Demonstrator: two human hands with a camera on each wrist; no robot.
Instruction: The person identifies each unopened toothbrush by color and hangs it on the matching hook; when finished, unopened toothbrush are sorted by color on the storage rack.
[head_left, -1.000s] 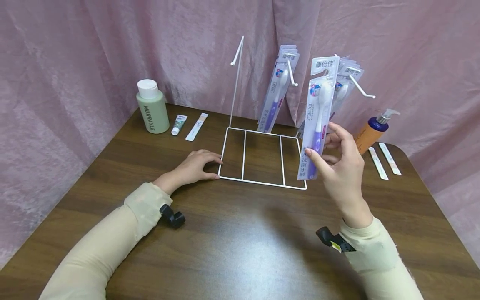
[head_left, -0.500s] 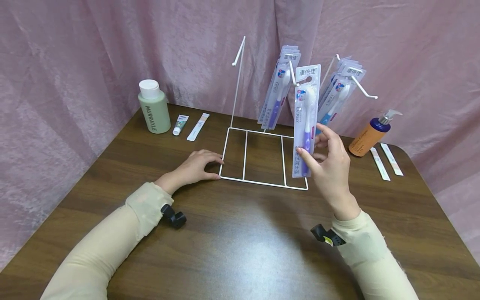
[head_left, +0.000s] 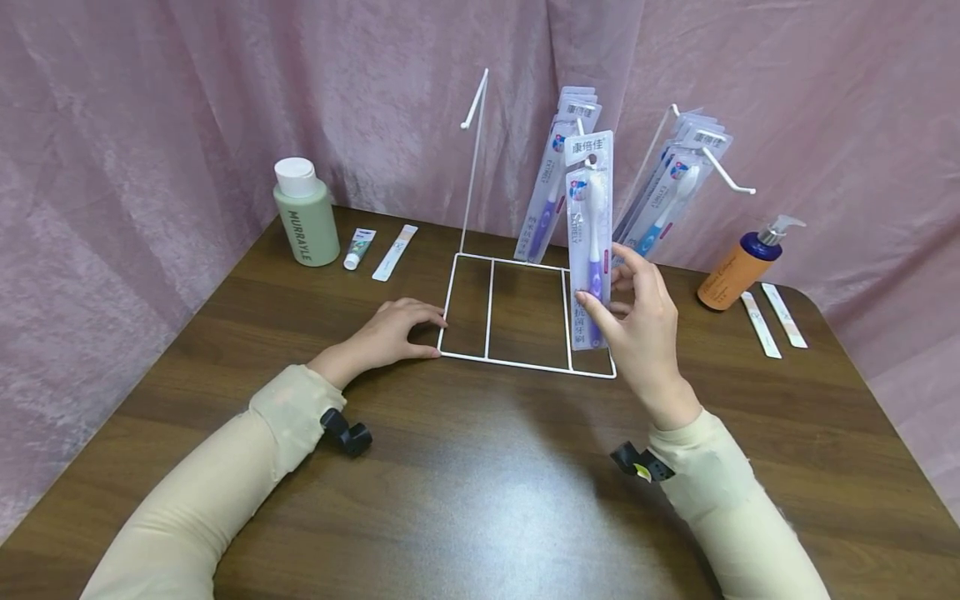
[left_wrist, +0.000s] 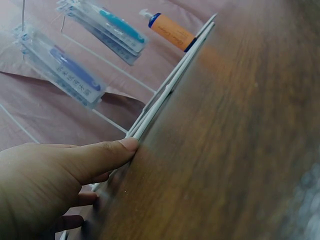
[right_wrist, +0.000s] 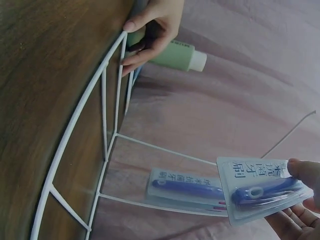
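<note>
My right hand (head_left: 637, 325) pinches the lower part of a packaged toothbrush (head_left: 588, 225) with a purple handle, held upright before the middle hook of a white wire display rack (head_left: 525, 364). That hook's tip shows at the hole in the card. Behind it, several purple toothbrush packs (head_left: 542, 196) hang on the same hook; packs with blue handles (head_left: 667, 196) hang on the right hook. The left hook (head_left: 472, 108) carries nothing. My left hand (head_left: 390, 333) grips the rack base at its front left corner, thumb (left_wrist: 112, 155) against the wire.
A green bottle (head_left: 307, 221), a small tube (head_left: 359, 249) and a slim sachet (head_left: 394, 253) are at the back left of the wooden table (head_left: 450, 467). An orange pump bottle (head_left: 735, 273) and two sachets (head_left: 761, 325) lie to the right. A pink curtain (head_left: 375, 100) hangs behind.
My right hand has carried the toothbrush pack leftward from before the right hook to the middle hook, where the hook tip meets the card's hole. The left hand has stayed on the rack.
</note>
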